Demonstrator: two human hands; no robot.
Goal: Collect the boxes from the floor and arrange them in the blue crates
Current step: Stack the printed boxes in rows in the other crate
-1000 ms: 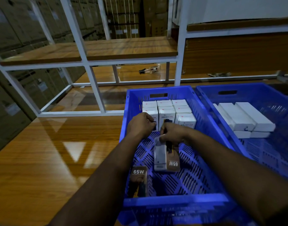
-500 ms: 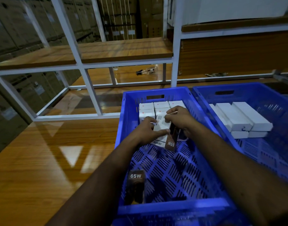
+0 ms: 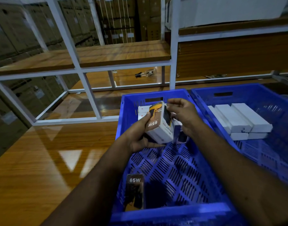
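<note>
We hold a small white charger box [image 3: 159, 126], printed "65W" upside down to us, tilted above the far half of the near blue crate [image 3: 180, 170]. Our left hand [image 3: 140, 136] carries it, thumb up along the printed face and fingers curled under its lower edge. Our right hand [image 3: 184, 115] sits at the box's top right corner with fingers loosely bent; whether it pinches the box or only steadies it, we cannot tell. Behind the box, a row of white boxes [image 3: 143, 111] already stands against the crate's far wall. Another "65W" box [image 3: 134, 191] stands upright in the near left corner, apart from the rest. The second blue crate [image 3: 254, 95] to the right holds long white boxes [image 3: 244, 119] stacked flat.

We judge the held box light and stiff, a printed carton with smooth, slightly slick faces. It should take a firm pinch without crushing if we press on edges and corners rather than the middle of a panel. Gripping across the two narrow sides looks best for lowering it upright beside the row, since that leaves the broad faces free to slide in.
</note>
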